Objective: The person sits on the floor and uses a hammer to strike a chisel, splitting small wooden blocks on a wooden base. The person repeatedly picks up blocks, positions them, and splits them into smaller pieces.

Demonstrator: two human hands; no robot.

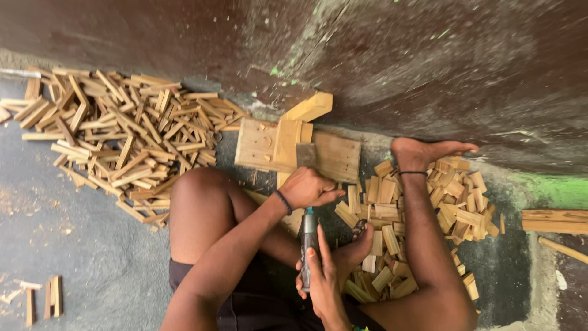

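My left hand is curled over a pale wooden piece that lies against a low wooden work block on the floor. A dark flat metal piece sits on the block just beyond the fingers. Closer to my body, my right hand grips a grey cylindrical tool handle with a teal end, pointing toward the left hand. The tool's working end is hidden. I sit on the floor with my bent legs on either side of the hands.
A big heap of split wood sticks lies to the left. Shorter cut blocks are piled by my foot on the right. A dark stained wall rises behind. Loose planks lie at far right.
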